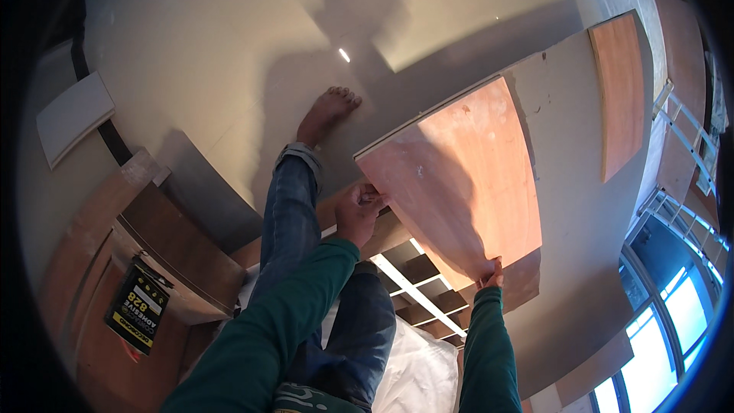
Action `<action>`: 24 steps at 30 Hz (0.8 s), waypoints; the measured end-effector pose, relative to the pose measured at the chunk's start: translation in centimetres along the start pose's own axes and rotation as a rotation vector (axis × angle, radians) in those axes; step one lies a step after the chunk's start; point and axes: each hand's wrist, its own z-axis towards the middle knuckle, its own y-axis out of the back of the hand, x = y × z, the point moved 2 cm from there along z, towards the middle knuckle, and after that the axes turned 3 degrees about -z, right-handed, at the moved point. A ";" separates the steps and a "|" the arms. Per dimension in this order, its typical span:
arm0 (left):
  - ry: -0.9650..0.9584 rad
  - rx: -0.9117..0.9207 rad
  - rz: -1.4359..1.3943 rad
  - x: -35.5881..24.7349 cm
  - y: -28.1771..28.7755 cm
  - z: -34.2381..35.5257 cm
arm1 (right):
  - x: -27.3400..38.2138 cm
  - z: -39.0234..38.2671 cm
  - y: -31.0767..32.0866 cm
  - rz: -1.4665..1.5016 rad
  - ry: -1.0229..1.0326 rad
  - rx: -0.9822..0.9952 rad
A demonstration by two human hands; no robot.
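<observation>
A reddish-brown plywood panel (478, 172) lies at a slant in front of me, partly in my shadow, over a larger grey board (569, 107). My left hand (358, 214) is closed at its left edge, fingers curled in a pinch against the wood. At the near edge, my right hand (492, 271) grips the panel with its thumb showing on top; the fingers beneath are hidden. Below the panel is a frame of compartments (417, 279) with pale edges, partly covered by it.
A black-and-yellow adhesive can (139, 302) stands on brown boards (172, 241) at the left. Another plywood strip (619, 92) lies on the grey board's far right. A white panel (75, 118) rests at the far left. Metal ladders (684, 134) stand at the right, near windows (673, 329).
</observation>
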 end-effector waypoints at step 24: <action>-0.004 0.003 0.035 0.4 0.0 0.3 | -0.3 0.0 0.1 0.017 0.100 -0.046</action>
